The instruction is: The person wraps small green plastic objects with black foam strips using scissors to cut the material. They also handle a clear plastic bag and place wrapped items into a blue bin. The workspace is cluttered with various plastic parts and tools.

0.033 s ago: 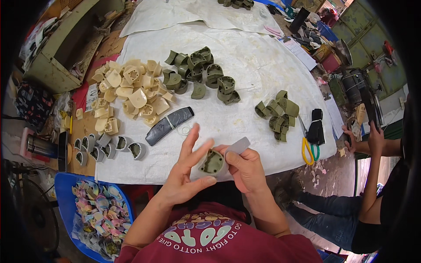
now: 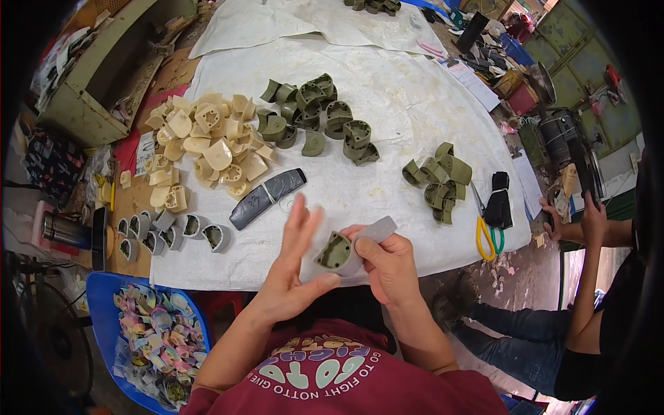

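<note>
Held piece (image 2: 337,253), dark bundle (image 2: 266,200), cream pile (image 2: 220,153), scissors (image 2: 481,220)

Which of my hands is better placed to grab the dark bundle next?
Probably your left hand: its fingers are spread and close to the dark bundle. Your right hand sits farther off, pinching the grey strip.

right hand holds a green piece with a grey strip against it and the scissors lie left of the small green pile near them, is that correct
Not quite: the scissors lie to the right of the small green pile, as the head view shows. The right hand does hold a green piece with a grey strip against it.
</note>
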Motion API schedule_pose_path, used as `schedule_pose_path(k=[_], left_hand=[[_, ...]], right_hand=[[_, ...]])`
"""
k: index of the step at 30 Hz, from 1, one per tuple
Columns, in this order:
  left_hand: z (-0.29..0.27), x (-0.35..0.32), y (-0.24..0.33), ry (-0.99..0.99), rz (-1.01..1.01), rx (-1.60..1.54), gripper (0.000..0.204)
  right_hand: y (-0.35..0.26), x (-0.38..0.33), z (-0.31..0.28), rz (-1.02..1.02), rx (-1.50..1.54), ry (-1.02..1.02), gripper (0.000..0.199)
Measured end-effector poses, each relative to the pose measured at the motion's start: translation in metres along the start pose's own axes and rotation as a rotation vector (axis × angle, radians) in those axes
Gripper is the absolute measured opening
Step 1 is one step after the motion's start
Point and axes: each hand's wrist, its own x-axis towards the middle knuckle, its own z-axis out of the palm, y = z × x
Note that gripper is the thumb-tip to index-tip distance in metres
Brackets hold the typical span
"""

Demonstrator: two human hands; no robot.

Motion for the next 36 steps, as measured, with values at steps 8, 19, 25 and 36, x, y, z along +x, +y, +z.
schedule_pose_path(k=[8, 19, 25, 36], left_hand=[[-0.008, -0.005, 0.004, 0.028, -0.069, 0.184, 0.046], [-0.012, -0.007, 0.013, -0.117, 0.041, 0.163, 0.050], [-0.012, -0.010, 0.010, -0.155, 0.006, 0.115, 0.056], [-0.018, -0.009, -0.002, -0.156, -0.218, -0.070, 0.059]], right_hand=[[0.000, -0.003, 0.012, -0.659, -0.796, 0.027, 0.018], [-0.005, 0.008, -0.004, -0.098, -0.258, -0.170, 0.014], [-0.007, 0.002, -0.001, -0.143, -0.366, -0.167, 0.010], [-0.008, -0.005, 0.012, 0.096, -0.304, -0.219, 0.016]])
